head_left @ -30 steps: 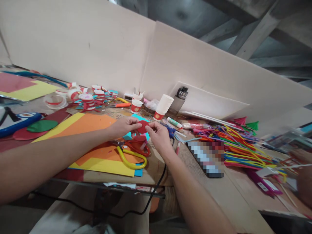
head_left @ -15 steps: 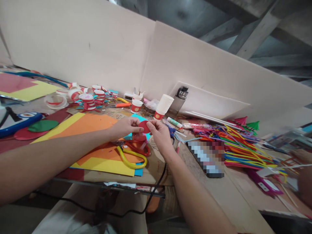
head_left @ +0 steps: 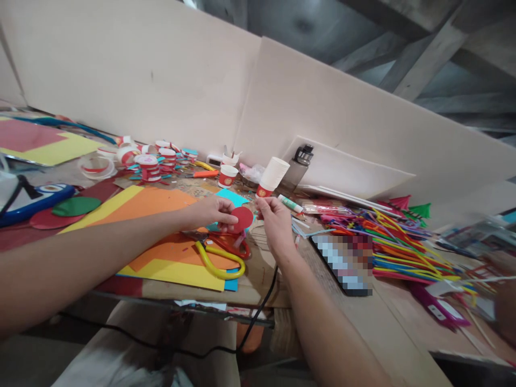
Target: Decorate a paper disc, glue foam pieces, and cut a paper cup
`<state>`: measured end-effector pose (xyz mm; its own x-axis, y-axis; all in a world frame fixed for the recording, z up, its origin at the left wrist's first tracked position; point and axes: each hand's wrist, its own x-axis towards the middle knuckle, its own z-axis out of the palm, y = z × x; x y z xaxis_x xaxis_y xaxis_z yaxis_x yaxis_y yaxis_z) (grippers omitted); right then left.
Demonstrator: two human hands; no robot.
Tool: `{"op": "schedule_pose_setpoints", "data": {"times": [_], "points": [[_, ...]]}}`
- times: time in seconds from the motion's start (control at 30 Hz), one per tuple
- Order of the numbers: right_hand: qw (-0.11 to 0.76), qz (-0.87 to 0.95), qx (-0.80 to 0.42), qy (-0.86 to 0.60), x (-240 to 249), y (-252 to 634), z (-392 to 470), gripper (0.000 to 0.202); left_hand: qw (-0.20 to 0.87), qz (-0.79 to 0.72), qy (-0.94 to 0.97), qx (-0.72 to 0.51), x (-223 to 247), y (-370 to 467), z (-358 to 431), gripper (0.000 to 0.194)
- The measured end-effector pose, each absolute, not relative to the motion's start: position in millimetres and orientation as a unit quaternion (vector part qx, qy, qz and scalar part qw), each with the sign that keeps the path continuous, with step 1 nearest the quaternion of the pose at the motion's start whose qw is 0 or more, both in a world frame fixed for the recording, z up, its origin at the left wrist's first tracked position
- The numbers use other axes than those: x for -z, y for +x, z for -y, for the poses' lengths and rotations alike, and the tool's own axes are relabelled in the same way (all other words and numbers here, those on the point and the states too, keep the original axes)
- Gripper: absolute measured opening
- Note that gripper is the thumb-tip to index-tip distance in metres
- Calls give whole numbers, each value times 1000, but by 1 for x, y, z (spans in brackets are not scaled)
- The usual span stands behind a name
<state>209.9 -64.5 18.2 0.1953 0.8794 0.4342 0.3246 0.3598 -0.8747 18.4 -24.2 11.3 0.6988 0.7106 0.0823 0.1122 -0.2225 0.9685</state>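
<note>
A flat red paper disc [head_left: 243, 219] is pinched at its left edge by my left hand [head_left: 217, 213], above the table. Just right of the disc, my right hand [head_left: 276, 221] has its thumb and fingertips together, with a small gap to the disc. Whether anything tiny is in that pinch I cannot make out. Beneath my hands lie yellow-handled scissors [head_left: 221, 265] and a red-handled pair [head_left: 244, 250], partly hidden. Orange paper [head_left: 161, 250] and yellow paper [head_left: 181, 277] are stacked under the scissors, with some blue sheet [head_left: 231, 196] beyond.
Paper cups stand behind, one single [head_left: 228, 176] and one tilted stack [head_left: 274, 174]. Decorated cups [head_left: 149, 167] crowd the left rear. A glue stick [head_left: 290, 203], a phone [head_left: 342, 263] and colourful pipe cleaners [head_left: 387, 242] lie right. A black cable [head_left: 266, 298] hangs over the table edge.
My right hand has let go of the red disc and moved slightly right. The disc stays in my left hand and now shows its whole round face.
</note>
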Motion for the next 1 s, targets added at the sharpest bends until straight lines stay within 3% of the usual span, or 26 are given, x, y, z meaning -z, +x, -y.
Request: {"op": "schedule_pose_setpoints", "data": {"times": [0.1, 0.23, 0.47, 0.77, 0.9, 1.0], "points": [[601, 557, -244, -518, -19, 216, 63, 35, 554, -288, 723, -296, -13, 14, 22, 26], [555, 593, -277, -514, -23, 211, 69, 49, 559, -297, 702, -326, -14, 13, 19, 26], [470, 717, -101, -504, -28, 192, 84, 13, 557, -293, 696, -346, -15, 16, 22, 28], [417, 763, 136, -474, -25, 194, 87, 13, 764, -142, 542, -321, -16, 22, 32, 35], [346, 797, 165, -466, -23, 191, 86, 12, 757, -137, 528, -359, -14, 24, 30, 32], [369, 806, 114, -449, -24, 190, 85, 15, 732, -156, 546, -377, -11, 23, 26, 33]]}}
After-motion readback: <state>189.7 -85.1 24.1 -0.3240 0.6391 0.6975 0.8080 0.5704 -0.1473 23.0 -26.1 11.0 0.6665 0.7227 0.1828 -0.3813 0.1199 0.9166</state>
